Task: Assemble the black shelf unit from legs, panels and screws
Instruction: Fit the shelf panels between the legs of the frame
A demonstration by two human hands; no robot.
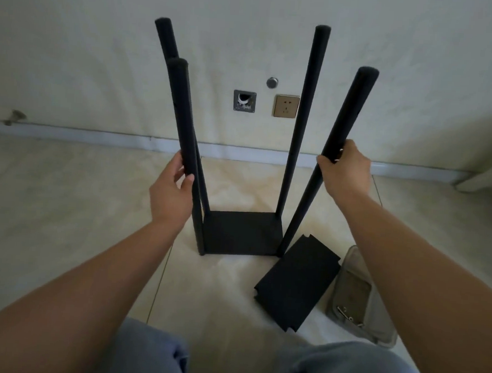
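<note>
The black shelf unit stands on the tiled floor: a square bottom panel (242,233) with a tall black leg rising from each corner. My left hand (171,189) grips the near left leg (182,119) about midway up. My right hand (345,166) grips the near right leg (348,117) at similar height, and something small and silvery shows between its fingers. The far left leg (169,39) and far right leg (309,103) stand free. A loose stack of black panels (296,281) with notched corners lies flat to the right of the unit.
A clear plastic tray (353,296) holding metal screws sits on the floor at the right, partly under my right forearm. The wall behind carries a socket (286,105), an open box (244,101) and a round cap (272,82). My knees fill the bottom edge.
</note>
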